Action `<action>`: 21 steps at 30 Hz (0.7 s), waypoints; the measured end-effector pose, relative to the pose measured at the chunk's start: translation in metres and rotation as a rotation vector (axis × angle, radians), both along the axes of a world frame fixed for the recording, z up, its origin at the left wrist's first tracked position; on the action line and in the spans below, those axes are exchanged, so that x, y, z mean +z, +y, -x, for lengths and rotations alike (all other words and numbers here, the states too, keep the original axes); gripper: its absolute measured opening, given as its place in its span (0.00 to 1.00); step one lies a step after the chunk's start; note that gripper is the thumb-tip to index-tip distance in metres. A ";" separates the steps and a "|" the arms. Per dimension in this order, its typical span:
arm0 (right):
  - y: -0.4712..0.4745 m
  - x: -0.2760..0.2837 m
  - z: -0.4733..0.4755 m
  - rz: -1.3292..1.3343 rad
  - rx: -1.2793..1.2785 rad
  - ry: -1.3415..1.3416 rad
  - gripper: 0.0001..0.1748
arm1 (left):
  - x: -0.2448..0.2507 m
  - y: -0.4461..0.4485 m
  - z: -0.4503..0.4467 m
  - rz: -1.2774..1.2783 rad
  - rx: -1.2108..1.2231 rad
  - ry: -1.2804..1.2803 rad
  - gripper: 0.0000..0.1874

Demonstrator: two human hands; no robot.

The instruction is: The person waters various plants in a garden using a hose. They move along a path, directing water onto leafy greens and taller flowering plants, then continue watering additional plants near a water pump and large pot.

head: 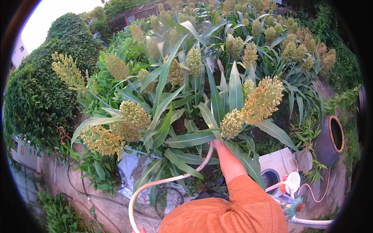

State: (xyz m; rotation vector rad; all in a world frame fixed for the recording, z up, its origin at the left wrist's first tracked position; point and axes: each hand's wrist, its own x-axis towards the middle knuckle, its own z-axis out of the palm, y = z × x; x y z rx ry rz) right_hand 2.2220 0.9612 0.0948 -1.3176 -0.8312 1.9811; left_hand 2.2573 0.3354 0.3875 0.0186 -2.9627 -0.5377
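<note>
A pale, dirt-marked garden hose [163,181] bends up from the bottom edge and runs into my right hand [215,143]. That hand reaches in among the sorghum plants, and a long green leaf [210,121] partly covers it. The hose's end is hidden by leaves. Only a few fingers of my left hand [142,229] show at the bottom edge, curled at the hose. Heavy sorghum heads flank my right arm: an orange-tinged one [263,100] and a paler one [231,123] to the right, a greenish one [134,116] to the left. A whitish blur, possibly water spray, shows beyond.
A dark clay jar [326,142] lies tilted at right. Near it are a grey bucket [271,177], a white tub [291,182] and a pipe with a teal valve wheel [296,206]. Black hoses [87,198] cross the concrete at left. More sorghum [269,35] fills the far bed.
</note>
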 end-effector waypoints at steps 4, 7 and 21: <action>0.007 0.020 0.002 -0.082 -0.023 -0.007 0.12 | -0.007 -0.002 0.002 -0.017 0.009 -0.011 0.28; 0.013 0.031 0.004 -0.141 -0.043 -0.005 0.12 | -0.002 0.005 0.003 -0.031 0.001 -0.017 0.28; 0.032 0.046 0.021 -0.279 -0.004 0.042 0.13 | 0.012 0.032 0.008 -0.004 0.123 -0.184 0.29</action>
